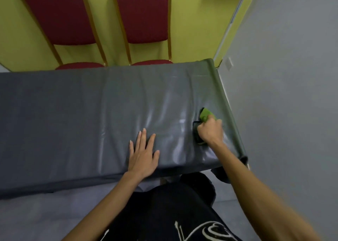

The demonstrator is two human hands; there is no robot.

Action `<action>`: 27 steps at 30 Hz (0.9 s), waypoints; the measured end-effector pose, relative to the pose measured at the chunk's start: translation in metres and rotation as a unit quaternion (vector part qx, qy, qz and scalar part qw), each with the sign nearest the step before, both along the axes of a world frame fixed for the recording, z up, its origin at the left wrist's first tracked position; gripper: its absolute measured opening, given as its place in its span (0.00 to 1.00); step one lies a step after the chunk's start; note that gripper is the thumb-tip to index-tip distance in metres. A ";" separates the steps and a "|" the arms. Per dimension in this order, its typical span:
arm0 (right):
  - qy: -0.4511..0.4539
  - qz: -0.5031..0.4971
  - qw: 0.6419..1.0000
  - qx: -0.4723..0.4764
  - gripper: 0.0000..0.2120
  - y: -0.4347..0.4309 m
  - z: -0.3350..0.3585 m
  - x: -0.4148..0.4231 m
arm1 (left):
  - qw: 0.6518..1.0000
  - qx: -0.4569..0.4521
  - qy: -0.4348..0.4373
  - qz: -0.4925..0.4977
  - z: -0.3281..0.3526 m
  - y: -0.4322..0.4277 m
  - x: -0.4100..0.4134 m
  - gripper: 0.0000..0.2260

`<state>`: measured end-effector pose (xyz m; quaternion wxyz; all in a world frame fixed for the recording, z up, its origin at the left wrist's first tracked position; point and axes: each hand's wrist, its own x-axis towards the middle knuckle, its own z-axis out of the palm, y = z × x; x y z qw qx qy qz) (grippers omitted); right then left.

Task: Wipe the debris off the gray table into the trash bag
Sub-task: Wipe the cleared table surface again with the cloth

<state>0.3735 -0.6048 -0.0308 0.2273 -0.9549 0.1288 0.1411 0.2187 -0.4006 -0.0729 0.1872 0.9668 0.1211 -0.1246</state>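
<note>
The gray table (73,113) is covered with a shiny, wrinkled gray sheet and stretches across the view. My right hand (211,131) grips a green cloth (205,114) with a dark underside near the table's right end, pressing it onto the surface. My left hand (143,152) lies flat, fingers spread, on the table near its front edge. I see no debris on the gray surface and no trash bag in view.
Two red chairs with gold frames (144,21) stand behind the table against a yellow-green wall. A gray wall (283,94) runs close along the table's right end. Dark fabric (222,173) hangs below the front right corner.
</note>
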 end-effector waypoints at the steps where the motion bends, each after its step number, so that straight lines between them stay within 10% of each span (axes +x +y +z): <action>1: 0.000 0.025 1.000 0.014 0.18 0.017 -0.002 -0.012 | 1.000 -0.004 -0.004 0.016 0.001 0.001 -0.004 0.29; 8: 0.030 0.297 0.954 0.027 0.23 0.096 -0.006 -0.065 | 0.987 0.015 -0.035 0.153 0.002 0.039 -0.045 0.28; 17: 0.013 0.138 0.990 -0.005 0.20 0.071 0.000 -0.011 | 0.944 0.021 -0.028 0.329 0.002 0.126 -0.091 0.25; 27: 0.053 0.373 0.924 0.057 0.26 0.268 -0.001 -0.117 | 0.949 0.014 -0.027 0.313 -0.003 0.130 -0.099 0.25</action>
